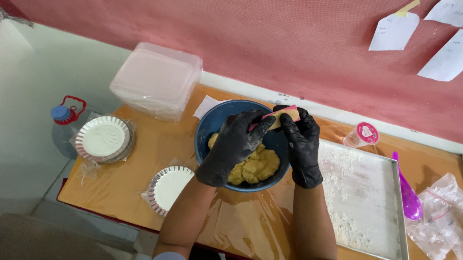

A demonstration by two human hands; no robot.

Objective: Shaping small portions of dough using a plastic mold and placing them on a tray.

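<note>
Your left hand [234, 146] and right hand [301, 142], both in black gloves, meet above the blue bowl [210, 124]. Your fingers close together on a small pink and yellow scraper [281, 116], pinched from both ends over the bowl's far rim; which hand bears most of it is hard to tell. Yellow dough [256, 168] lies in the bowl, below your hands and apart from the scraper. Right of the bowl sits a floured metal tray [366, 208]; left of it, stacked foil pie tins [102, 138].
</note>
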